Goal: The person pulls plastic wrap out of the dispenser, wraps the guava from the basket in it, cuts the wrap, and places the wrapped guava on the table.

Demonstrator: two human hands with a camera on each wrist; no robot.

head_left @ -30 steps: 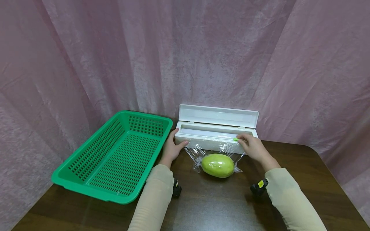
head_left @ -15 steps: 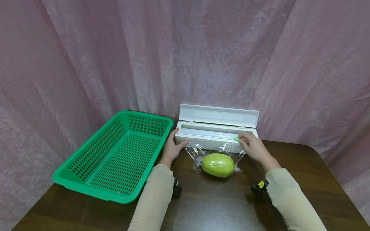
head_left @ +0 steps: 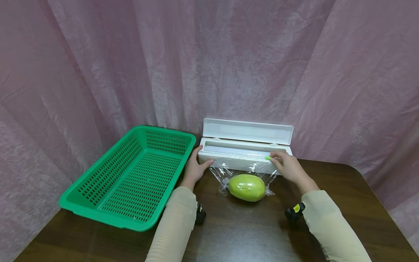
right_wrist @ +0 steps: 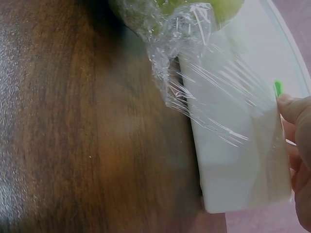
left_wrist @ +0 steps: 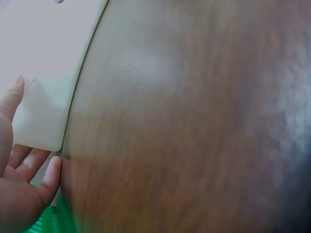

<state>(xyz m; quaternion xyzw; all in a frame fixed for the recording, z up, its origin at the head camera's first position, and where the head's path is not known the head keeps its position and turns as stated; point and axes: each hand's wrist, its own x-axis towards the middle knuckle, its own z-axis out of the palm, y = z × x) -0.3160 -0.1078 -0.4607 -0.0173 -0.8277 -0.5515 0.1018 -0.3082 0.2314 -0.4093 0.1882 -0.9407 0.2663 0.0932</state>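
A white cling film dispenser (head_left: 247, 131) stands at the back of the table with its lid raised. My left hand (head_left: 193, 169) grips its left end, the thumb on the front face and the other fingers round the side, as the left wrist view shows. At the right of the front edge, my right hand (head_left: 288, 167) pinches a small green slide cutter (right_wrist: 278, 88) between thumb and fingers. Clear cling film (right_wrist: 233, 92) runs down over the dispenser's front to a yellow-green melon (head_left: 246, 187), which is wrapped in it, with bunched film at both ends.
To the left, a green perforated plastic basket (head_left: 170, 198) sits close beside my left forearm. The dark wooden table (head_left: 242, 233) extends in front of the melon, and a pink curtain (head_left: 229, 65) hangs behind everything.
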